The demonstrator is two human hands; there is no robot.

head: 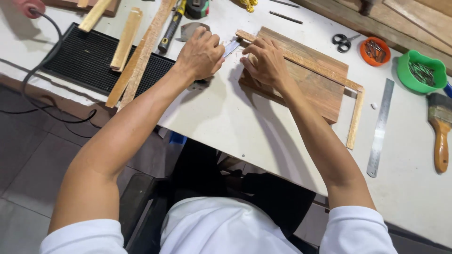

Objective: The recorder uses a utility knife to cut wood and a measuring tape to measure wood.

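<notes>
Left hand (200,52) is closed on a flat metal blade (231,47), its tip at the corner of the board (314,87). Right hand (264,61) presses flat on that corner, fingers bent, gripping nothing. Two thin trim strips (329,74) already lie along the board's far and right edges; the near and left edges look bare, so roughly halfway. Board: rough brown planks. Strips: pale, narrow. Table (226,117): smooth, white.
</notes>
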